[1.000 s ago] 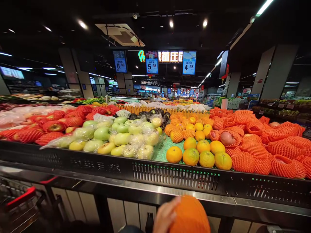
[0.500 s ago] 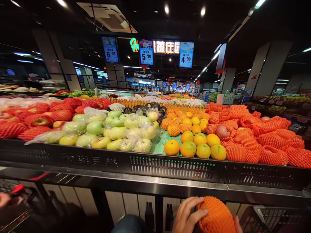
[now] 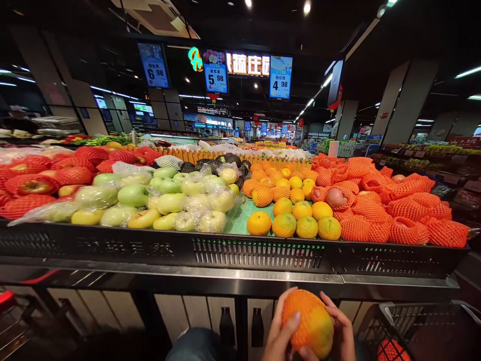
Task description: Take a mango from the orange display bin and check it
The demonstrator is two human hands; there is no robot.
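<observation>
Below the counter edge, the left hand (image 3: pixel 280 328) grips a round, orange-and-green citrus fruit (image 3: pixel 322 328), thumb pressed on its orange foam-mesh sleeve (image 3: pixel 295 306); the right hand (image 3: pixel 342 326) curls round the other side. Fruit and sleeve seem to be being parted or fitted, which calls for a steady two-handed hold. Half a second ago mesh covered most of it; now smooth peel shows. Beyond, loose yellow-orange citrus (image 3: pixel 284 224) fills part of a black slatted plastic tray (image 3: pixel 259 254)
</observation>
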